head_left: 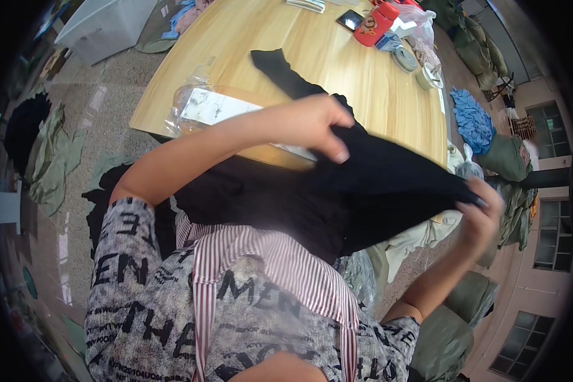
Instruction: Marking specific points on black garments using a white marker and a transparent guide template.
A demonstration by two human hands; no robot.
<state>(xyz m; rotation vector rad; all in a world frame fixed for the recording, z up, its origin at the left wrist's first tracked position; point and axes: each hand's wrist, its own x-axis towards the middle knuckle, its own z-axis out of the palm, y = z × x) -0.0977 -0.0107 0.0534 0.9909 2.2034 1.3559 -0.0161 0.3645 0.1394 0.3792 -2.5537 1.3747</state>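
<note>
Spanning the gap from the left hand (pixel 309 121) to the right hand (pixel 481 219), black cloth (pixel 395 191) lies just right of the left fingers. Those stand apart from their thumb against it; whether they grip, I can't tell. The right fingers pinch its corner. Well beyond the left fingers stand a red bottle (pixel 374 27) and a pale bin (pixel 102 32), contents indiscernible.

A black cloth garment (pixel 388 191) spreads across the middle of the frame, rumpled at centre-left, drawn out to a corner at right; a narrow length (pixel 279 69), perhaps a sleeve, extends toward upper centre.
</note>
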